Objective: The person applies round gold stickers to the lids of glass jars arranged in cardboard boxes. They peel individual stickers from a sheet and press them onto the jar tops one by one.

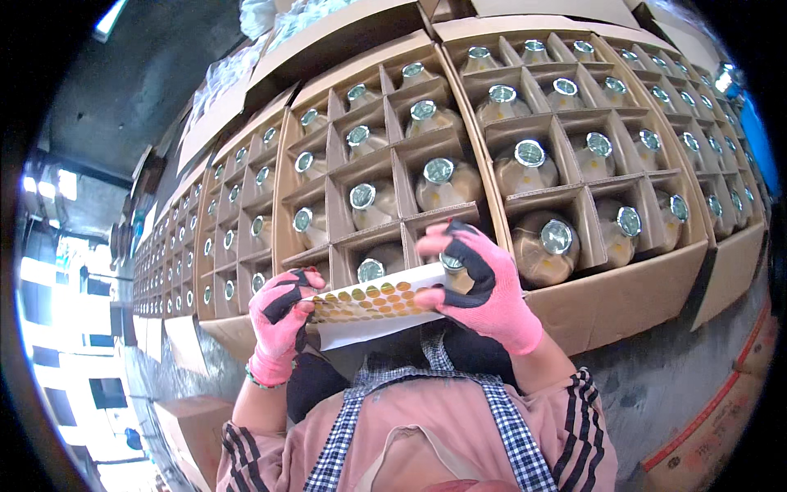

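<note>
A white sheet with rows of round gold stickers (370, 302) is stretched out in front of my body, above the near edge of an open carton. My left hand (277, 316), in a pink glove with black patches and bare fingertips, is closed on its left end. At the other end my right hand (490, 291), gloved alike, has thumb and fingers spread wide apart. The thumb lies over the sheet's right edge, while the raised fingertips look slightly blurred. Between them shows a capped glass bottle (456, 277) in the carton.
Cardboard cartons with dividers (393, 152) stand in a row, holding many clear bottles with silvery-green caps (530, 153). Carton flaps (615, 287) hang toward me. Plastic-wrapped goods (307, 20) lie behind. A closed box (193, 426) sits at lower left, flattened cardboard (705, 430) at lower right.
</note>
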The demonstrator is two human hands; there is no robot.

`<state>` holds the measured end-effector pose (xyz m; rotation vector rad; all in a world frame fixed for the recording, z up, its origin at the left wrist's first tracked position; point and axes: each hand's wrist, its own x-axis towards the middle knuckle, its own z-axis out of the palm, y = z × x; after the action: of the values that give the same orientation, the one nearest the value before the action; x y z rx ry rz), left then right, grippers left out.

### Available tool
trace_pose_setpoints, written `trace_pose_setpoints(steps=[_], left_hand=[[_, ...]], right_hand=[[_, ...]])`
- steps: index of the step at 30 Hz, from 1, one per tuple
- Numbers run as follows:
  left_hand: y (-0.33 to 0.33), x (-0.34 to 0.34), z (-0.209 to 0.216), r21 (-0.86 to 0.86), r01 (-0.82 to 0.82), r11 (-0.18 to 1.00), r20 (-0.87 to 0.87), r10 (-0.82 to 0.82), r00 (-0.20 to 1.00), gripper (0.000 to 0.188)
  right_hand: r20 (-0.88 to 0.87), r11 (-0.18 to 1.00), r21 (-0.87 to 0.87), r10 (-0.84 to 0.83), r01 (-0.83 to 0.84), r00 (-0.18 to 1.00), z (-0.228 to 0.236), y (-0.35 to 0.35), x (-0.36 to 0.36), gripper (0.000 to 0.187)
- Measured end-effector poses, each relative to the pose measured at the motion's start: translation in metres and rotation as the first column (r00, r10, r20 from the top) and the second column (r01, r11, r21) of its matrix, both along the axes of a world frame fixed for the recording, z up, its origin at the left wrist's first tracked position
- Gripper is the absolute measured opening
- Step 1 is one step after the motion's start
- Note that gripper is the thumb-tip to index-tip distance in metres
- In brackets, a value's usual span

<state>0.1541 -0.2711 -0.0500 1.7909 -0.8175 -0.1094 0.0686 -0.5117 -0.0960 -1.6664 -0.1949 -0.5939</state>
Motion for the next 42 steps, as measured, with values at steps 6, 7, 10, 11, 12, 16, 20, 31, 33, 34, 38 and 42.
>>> trace_pose_setpoints(steps=[6, 7, 10, 11, 12, 16, 20, 31, 33, 34, 38, 42], left_hand=[[-0.020, -0.018, 0.002, 0.059, 0.039, 0.997, 0.030, -0.041, 0.999, 0.018], [-0.021, -0.021, -0.005, -0.015, 0.010, 1.000, -0.019, -0.010, 1.000, 0.018], [-0.020, -0.021, -0.008, -0.074, -0.005, 0.997, -0.056, 0.000, 0.998, 0.015], [-0.016, -0.020, -0.007, -0.041, 0.015, 0.999, -0.037, -0.016, 0.999, 0.014], [-0.011, -0.017, -0.008, -0.008, 0.032, 0.999, -0.017, -0.032, 0.999, 0.014], [0.026, -0.020, -0.013, -0.189, -0.041, 0.981, -0.092, 0.023, 0.995, 0.013], [0.085, -0.010, -0.012, -0.004, 0.034, 0.999, 0.159, -0.033, 0.987, 0.013], [0.313, 0.019, -0.023, -0.075, -0.165, 0.983, 0.090, 0.171, 0.981, 0.010], [0.380, 0.050, -0.030, -0.173, -0.300, 0.938, -0.132, 0.280, 0.951, 0.011], [0.415, 0.071, -0.038, -0.157, -0.482, 0.862, -0.348, 0.408, 0.844, 0.010], [0.596, 0.115, -0.091, -0.574, -0.601, 0.556, -0.581, 0.240, 0.778, 0.032], [0.657, 0.159, -0.130, -0.536, -0.651, 0.537, -0.642, 0.242, 0.728, 0.027]], right_hand=[[0.075, 0.974, 0.168, 0.140, -0.151, 0.987, -0.019, -0.017, -0.012, 0.014], [0.024, 0.967, 0.201, 0.152, -0.154, 0.988, -0.018, -0.016, -0.016, 0.014], [-0.013, 0.973, 0.166, 0.167, -0.162, 0.986, -0.011, -0.011, -0.020, 0.013], [0.016, 0.977, 0.103, 0.185, -0.185, 0.983, -0.011, -0.010, -0.017, 0.013], [0.045, 0.977, 0.040, 0.206, -0.208, 0.978, -0.011, -0.008, -0.014, 0.014], [-0.035, 0.982, 0.157, 0.115, -0.109, 0.993, -0.005, 0.038, -0.010, 0.014], [-0.076, 0.988, -0.015, 0.152, -0.154, 0.985, 0.007, 0.083, 0.005, 0.013], [-0.332, 0.913, -0.116, 0.335, -0.391, 0.882, 0.032, 0.279, 0.069, 0.047], [-0.327, 0.949, -0.122, 0.238, -0.291, 0.914, 0.021, 0.316, 0.090, 0.063], [-0.362, 0.977, -0.059, 0.171, -0.205, 0.916, 0.012, 0.336, 0.098, 0.062], [-0.310, 0.532, -0.812, -0.048, -0.239, 0.950, -0.017, 0.418, 0.137, 0.052], [-0.358, 0.283, -0.914, -0.232, -0.290, 0.904, -0.063, 0.454, 0.149, 0.043]])
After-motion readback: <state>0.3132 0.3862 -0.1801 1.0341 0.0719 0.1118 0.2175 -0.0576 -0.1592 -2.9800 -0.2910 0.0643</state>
